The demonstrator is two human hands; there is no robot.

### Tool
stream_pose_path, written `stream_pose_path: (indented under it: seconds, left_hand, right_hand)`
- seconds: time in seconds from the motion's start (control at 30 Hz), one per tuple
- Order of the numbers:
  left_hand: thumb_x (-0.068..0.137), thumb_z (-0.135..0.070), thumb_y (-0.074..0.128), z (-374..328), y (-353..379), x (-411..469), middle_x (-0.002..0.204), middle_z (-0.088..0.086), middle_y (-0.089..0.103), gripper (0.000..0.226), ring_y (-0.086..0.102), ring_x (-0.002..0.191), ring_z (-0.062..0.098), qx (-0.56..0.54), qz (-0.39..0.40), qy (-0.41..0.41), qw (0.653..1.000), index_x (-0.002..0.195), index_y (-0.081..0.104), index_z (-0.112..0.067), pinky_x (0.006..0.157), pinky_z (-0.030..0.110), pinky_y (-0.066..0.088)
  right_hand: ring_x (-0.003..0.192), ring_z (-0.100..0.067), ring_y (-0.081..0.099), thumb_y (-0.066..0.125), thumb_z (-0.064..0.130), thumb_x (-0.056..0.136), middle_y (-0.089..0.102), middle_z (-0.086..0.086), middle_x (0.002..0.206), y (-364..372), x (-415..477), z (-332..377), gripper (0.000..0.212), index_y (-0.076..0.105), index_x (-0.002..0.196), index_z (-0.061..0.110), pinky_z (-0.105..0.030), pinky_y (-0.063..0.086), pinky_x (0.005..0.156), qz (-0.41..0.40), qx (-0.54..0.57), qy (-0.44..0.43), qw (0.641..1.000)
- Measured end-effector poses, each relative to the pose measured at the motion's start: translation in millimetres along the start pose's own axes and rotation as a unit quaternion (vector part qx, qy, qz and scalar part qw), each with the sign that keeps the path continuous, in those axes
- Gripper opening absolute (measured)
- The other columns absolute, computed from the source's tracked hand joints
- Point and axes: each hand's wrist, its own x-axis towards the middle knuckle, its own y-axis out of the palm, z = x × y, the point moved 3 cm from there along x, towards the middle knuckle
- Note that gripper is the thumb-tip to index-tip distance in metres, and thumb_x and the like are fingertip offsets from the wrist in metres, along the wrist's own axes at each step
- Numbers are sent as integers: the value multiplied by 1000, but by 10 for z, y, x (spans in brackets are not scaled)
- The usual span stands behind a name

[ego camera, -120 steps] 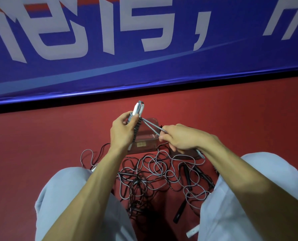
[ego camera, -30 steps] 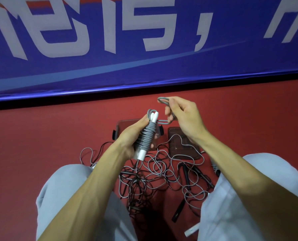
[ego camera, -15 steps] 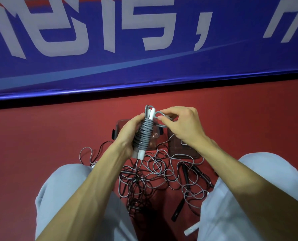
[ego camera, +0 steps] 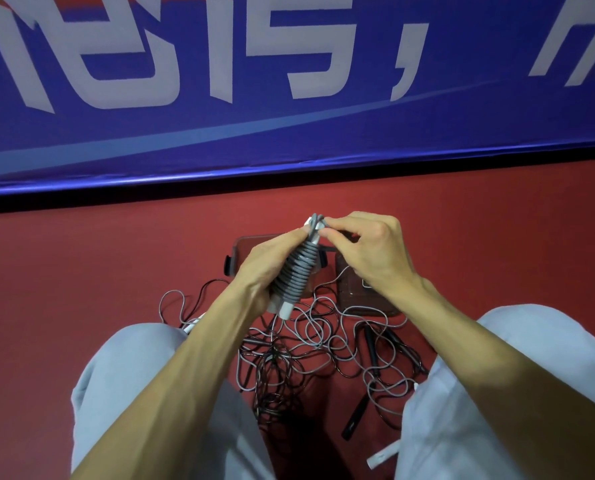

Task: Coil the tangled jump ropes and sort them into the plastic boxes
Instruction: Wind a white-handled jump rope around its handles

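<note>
A: Where is the gray coiled rope (ego camera: 296, 271) at this moment?

B: It is in the left hand (ego camera: 265, 268), which is closed around the bundle from its left side. The cord is wound tightly around the white handles. The long axis runs on a slant, with the lower end near the left wrist and the upper end away from the body.

A: And the right hand (ego camera: 365, 251)?

B: It is at the upper end of the bundle. Its fingertips (ego camera: 327, 232) pinch narrowly on the last loop of cord there, so I think it is tucking the end in.

A: Where must the bundle go after that?

B: The plastic boxes (ego camera: 251, 247) lie on the red floor just behind and under both hands, so the way is forward and down. The left hand is the nearer one. The tangled ropes (ego camera: 324, 351) are between the knees.
</note>
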Motion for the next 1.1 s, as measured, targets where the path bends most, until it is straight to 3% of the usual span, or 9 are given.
stream_pose_path:
  seconds: [0.2,0.33,0.4,0.47,0.53,0.63,0.77,0.93,1.1]
  left_hand:
    - [93,-31,62,-1,28,-8,72,-6,71,15,59,55,3,87,-3,92,992,92,76,-27,51,18,50]
    - [96,-40,57,12,-41,42,72,-13,72,22,61,60,2,213,6,145,966,86,77,-37,60,23,52]
    - [88,-64,53,22,-120,94,82,-15,73,28,68,74,10,326,-7,157,932,101,72,-49,73,36,57]
    - [82,-74,49,26,-158,113,87,-18,71,31,69,93,17,434,-27,153,887,106,63,-62,83,42,55]
    - [87,-69,49,13,-127,82,89,-19,71,26,66,100,15,511,-38,155,844,107,62,-60,79,36,51]
    - [90,-66,48,40,-125,74,104,-14,73,31,64,104,18,568,-45,143,809,112,65,-50,74,33,47]
    - [90,-66,49,104,-138,113,111,-15,71,34,64,103,17,566,-27,131,813,114,65,-49,74,33,48]
    - [88,-68,47,111,-78,137,105,-20,72,33,62,99,10,558,-13,150,816,112,64,-53,79,36,50]
    - [89,-50,61,177,-152,246,97,-31,69,23,61,91,-8,432,22,145,890,105,73,-39,83,23,50]
  right_hand:
    - [62,-14,55,78,19,75,62,6,74,24,-10,-12,13,66,75,13,-35,49,60,-3,20,77,997]
    - [63,-9,53,80,15,75,52,4,91,56,8,-44,42,62,113,18,-14,47,65,124,66,151,978]
    - [74,-7,57,76,19,81,52,2,102,72,16,-94,45,61,123,26,-9,44,73,229,75,173,955]
    - [89,-13,59,72,26,83,57,-2,106,100,-4,-119,25,68,107,30,-23,48,85,307,96,178,930]
    - [94,-14,58,71,29,84,61,-4,103,115,-3,-136,6,69,89,30,-31,47,89,317,93,199,923]
    - [83,-9,54,66,28,90,61,1,95,29,62,-193,9,63,83,23,-24,37,75,264,22,231,936]
    - [71,6,50,64,34,90,60,15,84,-70,79,-244,12,62,95,23,-15,37,63,264,25,233,936]
    - [75,-5,57,74,29,82,65,12,77,56,-14,-174,7,75,87,24,-10,39,64,343,7,191,920]
    - [64,-5,64,72,17,85,68,4,69,-9,60,-269,9,72,76,18,-15,49,60,188,107,323,922]
